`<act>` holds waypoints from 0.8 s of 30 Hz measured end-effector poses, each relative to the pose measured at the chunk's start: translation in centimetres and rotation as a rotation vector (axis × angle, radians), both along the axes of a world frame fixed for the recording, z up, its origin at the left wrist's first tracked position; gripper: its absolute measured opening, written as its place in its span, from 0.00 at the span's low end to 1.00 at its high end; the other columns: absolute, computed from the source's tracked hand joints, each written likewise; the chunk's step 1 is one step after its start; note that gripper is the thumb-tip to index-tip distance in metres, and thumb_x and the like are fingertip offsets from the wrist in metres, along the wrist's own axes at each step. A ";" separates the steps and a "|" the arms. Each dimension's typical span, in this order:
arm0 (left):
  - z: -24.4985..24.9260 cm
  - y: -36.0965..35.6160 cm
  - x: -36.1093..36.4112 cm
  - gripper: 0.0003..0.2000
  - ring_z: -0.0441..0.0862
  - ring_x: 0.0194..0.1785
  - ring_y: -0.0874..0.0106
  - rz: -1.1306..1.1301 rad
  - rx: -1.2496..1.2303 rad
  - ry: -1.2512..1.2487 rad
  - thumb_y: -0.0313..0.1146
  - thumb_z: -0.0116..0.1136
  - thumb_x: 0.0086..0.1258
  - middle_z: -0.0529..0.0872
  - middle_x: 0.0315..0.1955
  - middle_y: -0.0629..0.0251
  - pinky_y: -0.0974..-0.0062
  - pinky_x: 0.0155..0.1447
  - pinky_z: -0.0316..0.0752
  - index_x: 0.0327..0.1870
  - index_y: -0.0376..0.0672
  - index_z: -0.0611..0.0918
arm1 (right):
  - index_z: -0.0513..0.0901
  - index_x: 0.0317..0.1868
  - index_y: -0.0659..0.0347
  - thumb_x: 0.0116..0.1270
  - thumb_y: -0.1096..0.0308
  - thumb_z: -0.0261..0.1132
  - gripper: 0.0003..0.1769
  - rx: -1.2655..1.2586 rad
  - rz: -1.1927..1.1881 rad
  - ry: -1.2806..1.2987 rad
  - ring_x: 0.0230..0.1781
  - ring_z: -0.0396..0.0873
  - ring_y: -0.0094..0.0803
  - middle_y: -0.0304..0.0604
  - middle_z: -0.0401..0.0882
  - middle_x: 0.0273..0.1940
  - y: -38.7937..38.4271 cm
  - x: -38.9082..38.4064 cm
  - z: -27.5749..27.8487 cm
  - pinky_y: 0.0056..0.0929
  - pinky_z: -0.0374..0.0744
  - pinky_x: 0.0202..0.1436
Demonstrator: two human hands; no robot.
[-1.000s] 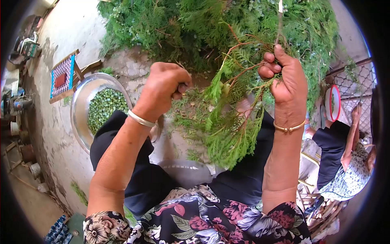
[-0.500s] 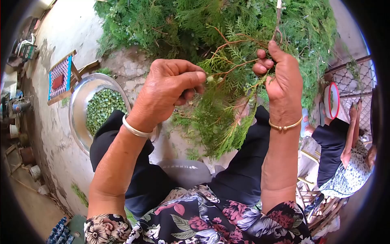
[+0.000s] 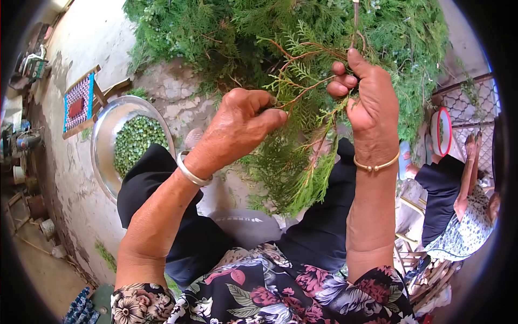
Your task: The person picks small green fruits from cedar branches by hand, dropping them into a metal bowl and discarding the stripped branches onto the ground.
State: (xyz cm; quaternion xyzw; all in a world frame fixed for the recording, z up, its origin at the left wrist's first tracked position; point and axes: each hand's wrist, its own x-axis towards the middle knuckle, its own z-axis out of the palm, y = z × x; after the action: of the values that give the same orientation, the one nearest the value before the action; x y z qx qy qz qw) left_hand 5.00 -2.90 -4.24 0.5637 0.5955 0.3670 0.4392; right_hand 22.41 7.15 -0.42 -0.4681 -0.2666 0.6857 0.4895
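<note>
My right hand (image 3: 372, 97) is closed round the stem of a leafy cypress branch (image 3: 313, 173), thumb up, and the branch hangs down in front of my knees. Beside it, my left hand (image 3: 240, 127) pinches thumb and forefinger together at the tip of a thin orange-brown twig (image 3: 305, 93) of that branch. What lies between those fingertips is hidden. To the left, a large metal bowl (image 3: 102, 156) holds many small green cones (image 3: 139, 141), partly covered by my knee.
A big heap of cut cypress branches (image 3: 216, 38) lies ahead. A small stool with a woven seat (image 3: 79, 105) stands beyond the bowl. At the right, another person (image 3: 458, 216) sits near a red-rimmed basin (image 3: 443, 132) and a metal fence (image 3: 475, 108).
My left hand has shifted a little right and turned, its fingers closing where a green cone showed at the thumb before. My right hand and the branch have moved slightly left.
</note>
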 end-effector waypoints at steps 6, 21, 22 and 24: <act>2.5 -0.7 -0.6 0.13 0.66 0.17 0.85 -0.070 -0.212 -0.308 0.34 0.60 0.65 0.74 0.14 0.73 0.82 0.20 0.58 0.24 0.34 0.78 | 0.71 0.38 0.68 0.68 0.72 0.59 0.07 -0.015 0.016 -0.014 0.21 0.64 0.23 0.48 0.73 0.28 0.8 1.1 -0.1 0.22 0.65 0.19; 2.0 -1.7 -1.6 0.05 0.72 0.18 0.82 -0.013 -0.541 -0.747 0.26 0.54 0.61 0.81 0.21 0.62 0.89 0.17 0.60 0.28 0.33 0.79 | 0.70 0.40 0.66 0.68 0.74 0.58 0.06 0.016 -0.014 0.040 0.21 0.62 0.21 0.46 0.72 0.28 2.5 4.2 -0.1 0.22 0.64 0.20; 1.8 -1.5 -1.1 0.05 0.72 0.18 0.82 -0.014 -0.542 -0.748 0.26 0.54 0.61 0.81 0.21 0.62 0.89 0.17 0.60 0.28 0.33 0.79 | 0.70 0.40 0.66 0.68 0.74 0.58 0.06 0.016 -0.015 0.038 0.21 0.62 0.21 0.46 0.72 0.28 2.3 3.9 0.0 0.22 0.64 0.20; 0.7 -1.4 -0.6 0.07 0.72 0.18 0.82 0.150 -0.442 -0.725 0.29 0.56 0.65 0.81 0.20 0.63 0.89 0.18 0.60 0.27 0.36 0.79 | 0.69 0.40 0.66 0.68 0.74 0.58 0.06 -0.024 -0.014 0.046 0.21 0.62 0.21 0.47 0.72 0.29 1.9 3.2 -0.1 0.22 0.64 0.20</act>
State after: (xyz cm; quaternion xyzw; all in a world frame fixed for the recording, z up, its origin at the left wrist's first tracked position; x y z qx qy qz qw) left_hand 4.43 -4.33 -3.50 0.2459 0.5064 0.4360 0.7021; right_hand 25.64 9.03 -0.55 -0.4600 -0.2436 0.6960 0.4945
